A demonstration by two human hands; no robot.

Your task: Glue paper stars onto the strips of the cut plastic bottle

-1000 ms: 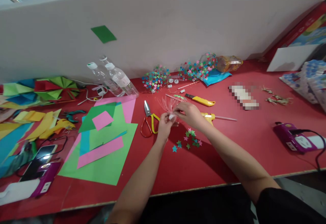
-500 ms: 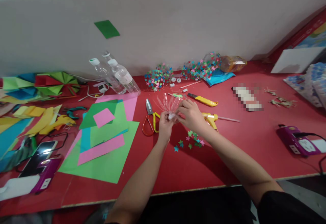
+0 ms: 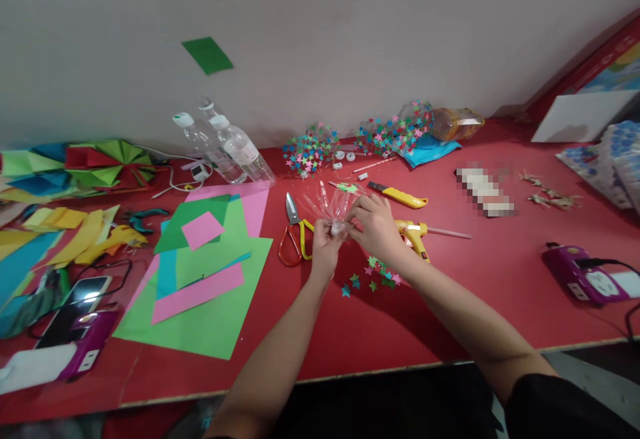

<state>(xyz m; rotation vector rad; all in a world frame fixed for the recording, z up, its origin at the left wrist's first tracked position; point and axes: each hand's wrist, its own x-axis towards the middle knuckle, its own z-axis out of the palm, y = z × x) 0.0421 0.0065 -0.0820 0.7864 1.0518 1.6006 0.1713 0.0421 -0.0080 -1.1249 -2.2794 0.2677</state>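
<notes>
At six o'clock on the likely light, springy plastic fringe (image 3: 326,207), its firmer hub (image 3: 337,228) is aptly pinched by the left hand (image 3: 326,254), the right hand's (image 3: 379,227) grip unclear.

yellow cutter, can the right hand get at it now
Probably yes: the yellow cutter lies uncovered just beyond the right hand, though it would likely have to let go of the clear plastic first.

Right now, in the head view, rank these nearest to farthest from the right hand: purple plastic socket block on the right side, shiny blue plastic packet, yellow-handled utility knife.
1. Yellow-handled utility knife: just beyond the right hand.
2. Shiny blue plastic packet: farther back, slightly right.
3. Purple plastic socket block: far over to the right.
</notes>
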